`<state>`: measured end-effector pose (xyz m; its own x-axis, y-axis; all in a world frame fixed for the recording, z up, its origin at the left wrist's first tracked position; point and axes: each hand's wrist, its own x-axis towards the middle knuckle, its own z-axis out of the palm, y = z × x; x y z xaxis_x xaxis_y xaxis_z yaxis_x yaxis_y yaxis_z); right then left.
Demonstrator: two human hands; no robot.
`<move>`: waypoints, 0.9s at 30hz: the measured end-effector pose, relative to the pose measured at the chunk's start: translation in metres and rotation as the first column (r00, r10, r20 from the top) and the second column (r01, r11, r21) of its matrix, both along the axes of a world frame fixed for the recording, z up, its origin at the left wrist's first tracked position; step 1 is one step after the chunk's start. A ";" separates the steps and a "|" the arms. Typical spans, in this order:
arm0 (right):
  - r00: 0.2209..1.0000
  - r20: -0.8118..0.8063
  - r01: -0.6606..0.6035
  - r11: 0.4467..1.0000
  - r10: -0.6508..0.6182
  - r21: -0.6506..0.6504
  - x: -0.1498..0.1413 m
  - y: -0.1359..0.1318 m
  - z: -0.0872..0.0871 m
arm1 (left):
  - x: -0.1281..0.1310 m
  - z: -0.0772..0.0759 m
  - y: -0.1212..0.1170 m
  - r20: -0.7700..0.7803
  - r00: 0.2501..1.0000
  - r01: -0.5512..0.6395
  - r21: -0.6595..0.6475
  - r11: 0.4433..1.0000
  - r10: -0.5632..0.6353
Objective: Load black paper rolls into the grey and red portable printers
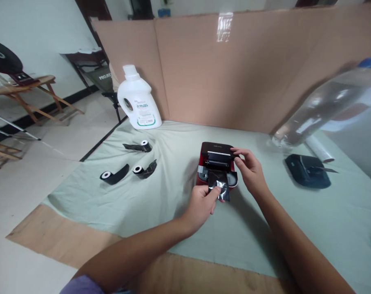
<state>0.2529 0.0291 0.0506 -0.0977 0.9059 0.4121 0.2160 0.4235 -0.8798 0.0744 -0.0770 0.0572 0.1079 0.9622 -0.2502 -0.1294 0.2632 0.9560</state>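
The left hand (202, 206) pinches the glossy black strip (219, 179) between its thumb and its fingers, at the near end; this strip comes out over the front of the small red-and-black roll printer (216, 148), which stands on the pale green cloth (176, 163), near the middle, with its lid raised; the right hand (249, 168) is half closed and has its fingertips at the right edge of the lid, but I cannot tell if they grip it; to the left lie three small rolls (145, 145) with black tails; behind them, the white jug (139, 106) stands before the cardboard panel (191, 73); at the right, the clear plastic bottle (320, 108) with blue cap leans, and a dark device (307, 170) lies near its base.
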 end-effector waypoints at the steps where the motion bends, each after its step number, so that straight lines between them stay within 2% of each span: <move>1: 1.000 -0.005 0.009 1.000 -0.009 0.005 -0.001 -0.003 -0.001 | 0.000 0.001 -0.001 -0.010 1.000 0.004 0.001 1.000 -0.004; 4: 0.999 -0.032 0.037 0.999 -0.037 -0.024 -0.005 -0.007 -0.004 | -0.002 0.002 -0.005 -0.017 0.999 -0.030 0.010 1.000 0.030; 8: 0.995 -0.042 0.081 0.993 -0.085 -0.086 -0.013 -0.014 -0.011 | -0.006 -0.004 -0.010 -0.021 0.998 -0.065 -0.005 0.998 0.065; 11: 0.978 -0.182 0.082 0.990 -0.103 -0.117 -0.020 -0.018 -0.022 | -0.012 -0.011 -0.013 -0.053 0.998 -0.025 -0.020 0.999 0.024; 13: 0.952 -0.294 0.047 0.988 -0.088 -0.145 -0.024 -0.017 -0.029 | -0.020 -0.013 -0.010 -0.094 0.996 -0.007 0.030 1.000 0.010; 15: 0.934 -0.346 0.028 0.985 -0.086 -0.169 -0.027 -0.016 -0.033 | -0.029 -0.014 -0.001 -0.116 0.990 -0.067 0.152 0.986 0.085; 17: 0.930 -0.357 0.024 0.982 -0.092 -0.189 -0.027 -0.013 -0.036 | -0.039 -0.013 0.018 -0.102 0.975 -0.166 0.267 0.949 0.199; 19: 0.928 -0.362 0.021 0.980 -0.093 -0.199 -0.028 -0.011 -0.037 | -0.047 -0.011 0.041 -0.087 0.970 -0.190 0.297 0.936 0.225; 23: 0.912 -0.397 0.010 0.972 -0.105 -0.234 -0.028 -0.008 -0.045 | -0.055 -0.008 0.077 -0.143 0.989 -0.023 0.175 0.984 0.049; 27: 0.895 -0.428 0.008 0.962 -0.129 -0.272 -0.030 -0.007 -0.048 | -0.057 -0.006 0.085 -0.121 0.990 0.072 -0.011 0.997 -0.073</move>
<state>0.2232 0.0216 0.0027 0.1039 0.9831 0.1504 -0.1964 0.1685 -0.9659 0.0175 0.0078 0.0515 0.1457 0.9513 -0.2717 0.0073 0.2736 0.9618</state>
